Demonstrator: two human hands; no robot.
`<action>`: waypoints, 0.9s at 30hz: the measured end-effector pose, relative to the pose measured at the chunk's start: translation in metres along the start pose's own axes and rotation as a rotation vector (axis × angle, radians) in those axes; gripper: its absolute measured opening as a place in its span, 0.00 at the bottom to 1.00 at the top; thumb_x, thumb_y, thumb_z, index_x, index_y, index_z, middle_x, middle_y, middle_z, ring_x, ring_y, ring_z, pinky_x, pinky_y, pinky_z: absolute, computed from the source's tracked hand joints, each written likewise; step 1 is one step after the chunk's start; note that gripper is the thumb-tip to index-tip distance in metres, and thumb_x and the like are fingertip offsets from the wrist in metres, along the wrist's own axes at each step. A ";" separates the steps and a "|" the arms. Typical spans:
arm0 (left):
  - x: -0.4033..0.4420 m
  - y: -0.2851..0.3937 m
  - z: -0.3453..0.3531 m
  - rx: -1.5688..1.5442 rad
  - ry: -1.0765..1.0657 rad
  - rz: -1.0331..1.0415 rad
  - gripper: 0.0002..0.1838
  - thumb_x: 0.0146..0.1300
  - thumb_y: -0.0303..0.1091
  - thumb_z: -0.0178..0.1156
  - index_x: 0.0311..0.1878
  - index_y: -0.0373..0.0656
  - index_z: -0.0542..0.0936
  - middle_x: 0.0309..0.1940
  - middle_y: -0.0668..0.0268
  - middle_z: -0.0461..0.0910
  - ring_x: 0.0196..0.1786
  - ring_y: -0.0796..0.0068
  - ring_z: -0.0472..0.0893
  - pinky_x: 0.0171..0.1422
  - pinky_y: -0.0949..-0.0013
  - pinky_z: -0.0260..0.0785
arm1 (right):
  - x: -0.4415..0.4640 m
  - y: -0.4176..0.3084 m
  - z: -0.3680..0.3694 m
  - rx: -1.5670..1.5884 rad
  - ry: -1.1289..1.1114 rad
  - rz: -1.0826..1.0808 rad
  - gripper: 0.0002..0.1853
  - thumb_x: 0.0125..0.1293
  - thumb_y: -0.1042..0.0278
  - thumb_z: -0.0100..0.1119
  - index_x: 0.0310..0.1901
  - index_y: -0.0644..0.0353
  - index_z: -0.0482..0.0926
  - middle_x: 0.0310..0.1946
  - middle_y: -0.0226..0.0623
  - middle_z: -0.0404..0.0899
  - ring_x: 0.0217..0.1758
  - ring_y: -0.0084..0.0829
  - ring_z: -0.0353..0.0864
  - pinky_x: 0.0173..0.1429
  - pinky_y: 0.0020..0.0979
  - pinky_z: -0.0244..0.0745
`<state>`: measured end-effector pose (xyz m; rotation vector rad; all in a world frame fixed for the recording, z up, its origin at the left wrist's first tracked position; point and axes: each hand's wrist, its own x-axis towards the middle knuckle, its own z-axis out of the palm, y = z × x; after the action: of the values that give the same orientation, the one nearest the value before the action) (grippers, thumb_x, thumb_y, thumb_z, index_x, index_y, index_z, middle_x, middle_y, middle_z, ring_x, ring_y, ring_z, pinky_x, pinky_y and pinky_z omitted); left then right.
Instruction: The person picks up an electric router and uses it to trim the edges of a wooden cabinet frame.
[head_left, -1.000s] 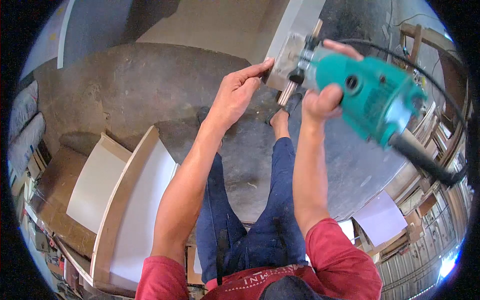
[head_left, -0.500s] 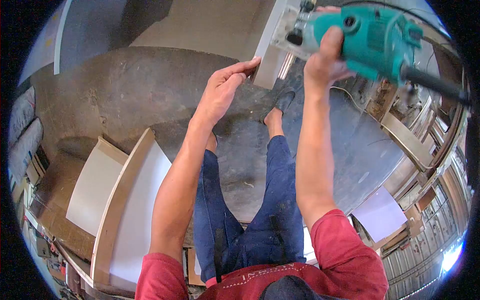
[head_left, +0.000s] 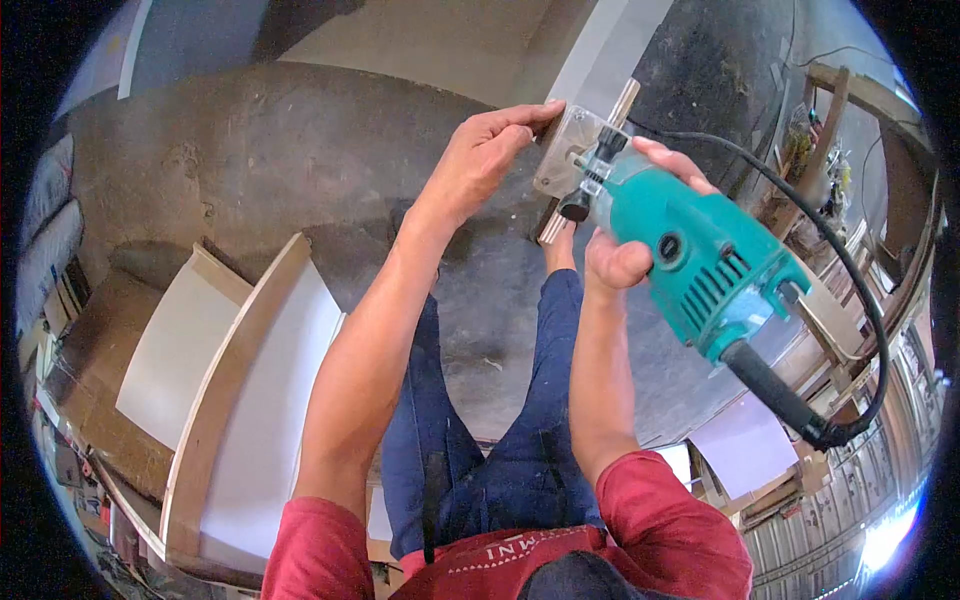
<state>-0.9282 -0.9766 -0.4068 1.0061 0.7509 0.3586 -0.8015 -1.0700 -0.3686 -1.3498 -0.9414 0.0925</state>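
Observation:
My right hand (head_left: 620, 255) is wrapped round the body of a green trim router (head_left: 700, 260), which lies tilted with its cable end toward the lower right. Its clear base plate (head_left: 565, 150) is at the end of a white-edged panel (head_left: 600, 60). The fingers of my left hand (head_left: 478, 165) are bent, with thumb and index finger close together at the panel's near corner, beside the base plate. The undersides of these fingers are hidden. A metal rod (head_left: 624, 103) crosses the router's base.
White boards with wooden edging (head_left: 235, 400) stand at the lower left. A black cable (head_left: 760, 160) loops round on the right. Wooden frames and offcuts (head_left: 825, 150) are at the right, and a pale sheet (head_left: 745, 445) lies at the lower right. Filled bags (head_left: 48, 250) are far left.
The router has swung downward from the upper right, its cable end now lower. My left hand stays at the panel corner, which appears further right in view.

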 end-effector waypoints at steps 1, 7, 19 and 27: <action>0.001 0.000 0.000 -0.007 -0.005 0.005 0.26 0.66 0.34 0.50 0.66 0.39 0.79 0.61 0.62 0.81 0.64 0.73 0.76 0.72 0.70 0.61 | 0.005 0.000 0.001 -0.057 -0.010 0.026 0.48 0.60 0.23 0.59 0.63 0.63 0.64 0.51 0.48 0.76 0.54 0.47 0.80 0.60 0.47 0.76; -0.001 -0.001 0.004 -0.044 0.005 -0.004 0.25 0.67 0.32 0.47 0.66 0.38 0.78 0.62 0.61 0.80 0.63 0.73 0.76 0.73 0.69 0.61 | 0.066 0.039 0.011 -0.136 0.009 -0.022 0.35 0.68 0.38 0.57 0.53 0.71 0.70 0.47 0.48 0.79 0.47 0.41 0.83 0.54 0.41 0.79; 0.005 0.000 0.001 -0.085 -0.012 0.008 0.23 0.68 0.31 0.48 0.63 0.38 0.81 0.58 0.62 0.83 0.61 0.73 0.78 0.73 0.70 0.62 | 0.015 -0.001 -0.005 -0.230 -0.119 0.025 0.26 0.68 0.50 0.62 0.53 0.67 0.72 0.47 0.47 0.79 0.53 0.40 0.80 0.61 0.45 0.76; 0.003 0.005 -0.001 -0.054 -0.001 0.018 0.23 0.67 0.32 0.49 0.63 0.39 0.81 0.58 0.61 0.83 0.62 0.72 0.78 0.72 0.69 0.63 | -0.010 -0.017 -0.002 0.073 -0.044 0.085 0.49 0.56 0.29 0.69 0.67 0.56 0.60 0.55 0.48 0.74 0.58 0.47 0.77 0.65 0.50 0.74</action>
<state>-0.9266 -0.9713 -0.4042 0.9624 0.7276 0.3918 -0.8141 -1.0822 -0.3586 -1.3247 -0.9093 0.2198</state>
